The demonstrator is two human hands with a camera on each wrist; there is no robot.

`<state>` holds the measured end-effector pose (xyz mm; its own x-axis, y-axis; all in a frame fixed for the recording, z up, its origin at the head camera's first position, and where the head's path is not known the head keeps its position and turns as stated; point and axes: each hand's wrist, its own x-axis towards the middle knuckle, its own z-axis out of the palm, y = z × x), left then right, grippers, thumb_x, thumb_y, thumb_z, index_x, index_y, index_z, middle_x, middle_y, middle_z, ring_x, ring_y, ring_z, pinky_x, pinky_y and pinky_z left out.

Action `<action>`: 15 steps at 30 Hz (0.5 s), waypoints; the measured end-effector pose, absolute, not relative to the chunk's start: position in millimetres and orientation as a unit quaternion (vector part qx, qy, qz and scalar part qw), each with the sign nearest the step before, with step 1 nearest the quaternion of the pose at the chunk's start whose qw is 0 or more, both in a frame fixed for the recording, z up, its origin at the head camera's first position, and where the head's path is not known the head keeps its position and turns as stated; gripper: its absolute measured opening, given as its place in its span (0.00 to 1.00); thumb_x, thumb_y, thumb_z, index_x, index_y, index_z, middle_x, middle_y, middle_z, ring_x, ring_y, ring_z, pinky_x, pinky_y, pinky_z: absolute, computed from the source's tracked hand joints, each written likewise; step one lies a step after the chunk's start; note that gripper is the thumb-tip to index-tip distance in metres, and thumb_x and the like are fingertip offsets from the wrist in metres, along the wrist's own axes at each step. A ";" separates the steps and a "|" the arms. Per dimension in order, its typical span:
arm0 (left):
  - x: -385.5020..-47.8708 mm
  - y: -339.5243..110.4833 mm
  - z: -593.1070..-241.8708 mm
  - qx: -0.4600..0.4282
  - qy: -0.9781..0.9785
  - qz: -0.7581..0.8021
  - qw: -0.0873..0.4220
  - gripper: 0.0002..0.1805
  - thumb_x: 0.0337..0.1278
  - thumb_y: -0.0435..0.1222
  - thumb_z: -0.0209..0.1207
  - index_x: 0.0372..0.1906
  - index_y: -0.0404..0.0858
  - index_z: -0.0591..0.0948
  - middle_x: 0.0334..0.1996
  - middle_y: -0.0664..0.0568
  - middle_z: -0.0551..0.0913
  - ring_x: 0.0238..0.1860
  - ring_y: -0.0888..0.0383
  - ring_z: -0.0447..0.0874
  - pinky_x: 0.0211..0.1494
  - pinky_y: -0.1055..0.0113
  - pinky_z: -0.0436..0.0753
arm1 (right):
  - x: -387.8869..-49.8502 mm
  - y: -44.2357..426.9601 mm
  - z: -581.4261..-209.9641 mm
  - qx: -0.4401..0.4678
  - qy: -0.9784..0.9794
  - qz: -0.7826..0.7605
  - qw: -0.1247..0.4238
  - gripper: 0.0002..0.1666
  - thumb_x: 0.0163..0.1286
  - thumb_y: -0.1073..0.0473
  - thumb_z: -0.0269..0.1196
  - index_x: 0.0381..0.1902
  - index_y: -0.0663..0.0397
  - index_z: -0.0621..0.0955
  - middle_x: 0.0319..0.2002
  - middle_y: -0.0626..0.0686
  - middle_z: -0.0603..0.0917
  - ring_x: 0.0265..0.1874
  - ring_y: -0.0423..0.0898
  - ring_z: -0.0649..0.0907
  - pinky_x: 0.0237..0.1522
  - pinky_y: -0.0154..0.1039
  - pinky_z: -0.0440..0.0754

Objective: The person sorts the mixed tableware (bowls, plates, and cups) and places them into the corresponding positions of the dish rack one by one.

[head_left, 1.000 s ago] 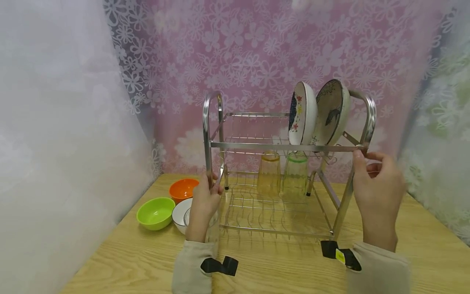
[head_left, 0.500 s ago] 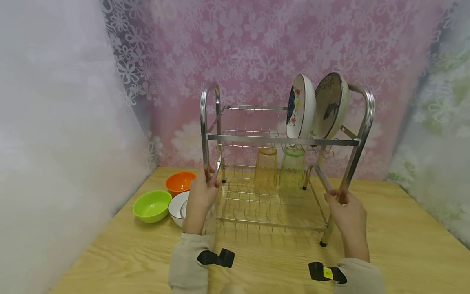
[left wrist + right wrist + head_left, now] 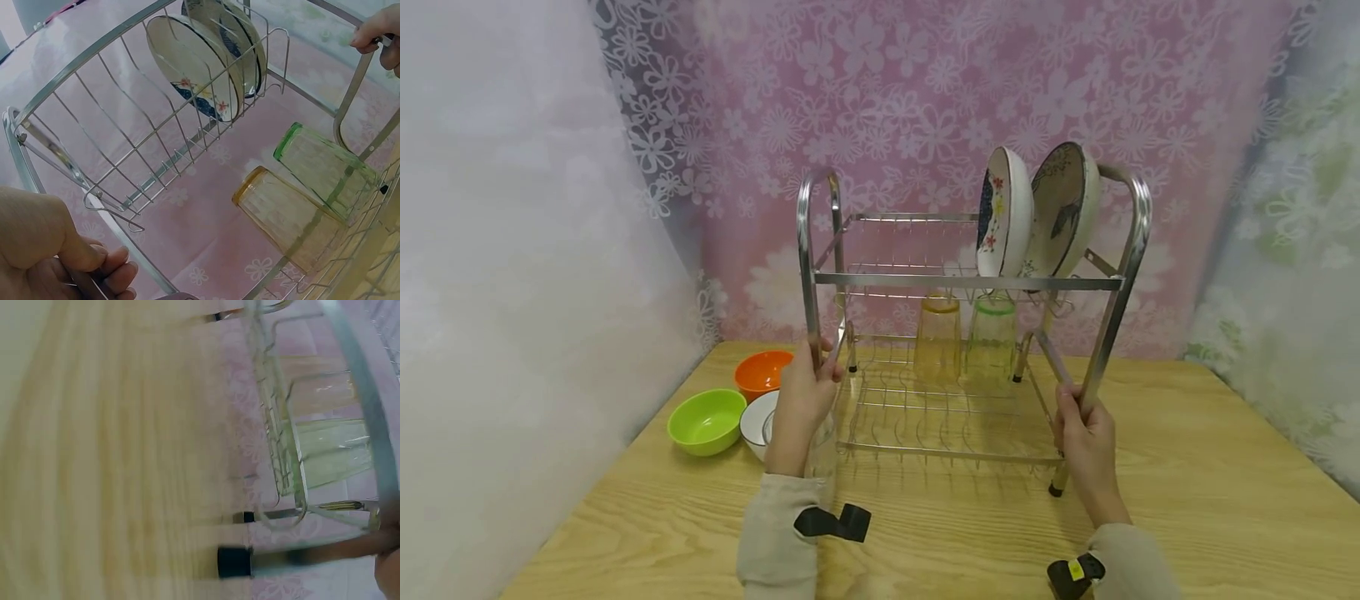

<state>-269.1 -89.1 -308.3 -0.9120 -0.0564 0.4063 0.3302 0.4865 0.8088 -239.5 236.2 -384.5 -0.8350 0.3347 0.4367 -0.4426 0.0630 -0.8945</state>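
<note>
A two-tier metal dish rack (image 3: 970,283) stands in the middle of the head view. My left hand (image 3: 802,400) grips its left front upright, and my right hand (image 3: 1088,446) grips the right one low down, above its black foot. On the upper tier a floral bowl (image 3: 1017,212) and a larger patterned bowl (image 3: 1063,217) stand on edge at the right. Below them, an orange-rimmed glass (image 3: 937,342) and a green-rimmed glass (image 3: 991,342) rest upside down. In the left wrist view, my left fingers (image 3: 103,265) curl round a metal bar.
Left of the rack, a green bowl (image 3: 706,423), an orange bowl (image 3: 763,372) and a white bowl (image 3: 756,423) sit on the wooden table (image 3: 647,517). A clear glass (image 3: 824,450) is partly hidden behind my left forearm. Floral curtains (image 3: 895,100) hang around the table.
My right hand has moved from the upper right corner down to the lower part of the right upright. The left hand keeps its hold, and the whole scene has shifted slightly left and up in view.
</note>
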 end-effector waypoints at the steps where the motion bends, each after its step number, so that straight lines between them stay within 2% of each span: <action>1: -269.0 -88.9 -308.1 -0.080 -0.841 -0.500 0.190 0.09 0.67 0.24 0.50 0.49 0.33 0.70 0.31 0.43 0.83 0.32 0.49 0.79 0.36 0.60 0.77 | -240.2 237.5 -385.8 0.051 -0.672 0.682 0.284 0.13 0.76 0.52 0.51 0.36 0.55 0.72 0.14 0.46 0.65 0.09 0.36 0.61 0.11 0.41 0.54; 5: -266.4 -85.4 -303.5 -0.075 -0.844 -0.501 0.175 0.11 0.66 0.27 0.52 0.51 0.32 0.69 0.38 0.39 0.82 0.38 0.45 0.80 0.41 0.55 0.79 | -240.3 241.9 -389.4 0.075 -0.672 0.680 0.284 0.12 0.77 0.53 0.49 0.35 0.55 0.71 0.14 0.46 0.65 0.08 0.35 0.60 0.10 0.42 0.53; 8: -260.8 -85.1 -294.4 -0.083 -0.852 -0.488 0.169 0.20 0.65 0.30 0.55 0.58 0.27 0.66 0.51 0.33 0.76 0.51 0.39 0.76 0.54 0.48 0.76 | -240.6 241.9 -390.9 0.079 -0.668 0.680 0.292 0.12 0.77 0.54 0.48 0.35 0.54 0.71 0.13 0.46 0.64 0.07 0.34 0.60 0.09 0.42 0.52; 10: -254.3 -88.6 -286.1 -0.093 -0.861 -0.471 0.166 0.27 0.64 0.32 0.56 0.62 0.24 0.62 0.57 0.30 0.69 0.59 0.35 0.70 0.60 0.44 0.71 | -241.6 240.7 -391.5 0.081 -0.668 0.679 0.293 0.13 0.77 0.54 0.48 0.34 0.55 0.71 0.13 0.47 0.64 0.06 0.35 0.60 0.08 0.42 0.52; 12: -246.4 -95.8 -278.1 -0.095 -0.874 -0.449 0.156 0.34 0.64 0.34 0.57 0.68 0.24 0.55 0.64 0.29 0.60 0.66 0.32 0.59 0.65 0.40 0.63 | -242.9 239.3 -391.2 0.084 -0.673 0.673 0.296 0.14 0.77 0.53 0.48 0.34 0.57 0.71 0.12 0.47 0.64 0.06 0.36 0.59 0.08 0.42 0.52; 15: -236.0 -109.4 -270.8 -0.099 -0.891 -0.416 0.157 0.40 0.65 0.36 0.57 0.71 0.25 0.49 0.69 0.29 0.51 0.69 0.31 0.48 0.66 0.37 0.59 | -244.2 238.7 -389.4 0.087 -0.679 0.665 0.299 0.16 0.77 0.53 0.48 0.34 0.59 0.70 0.12 0.48 0.64 0.06 0.38 0.59 0.08 0.41 0.53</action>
<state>-236.0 -109.4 -270.8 -0.9313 0.0450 0.3615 0.3059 0.6353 0.7091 -244.2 238.7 -389.4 -0.8061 0.2798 0.5214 -0.5154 0.1010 -0.8510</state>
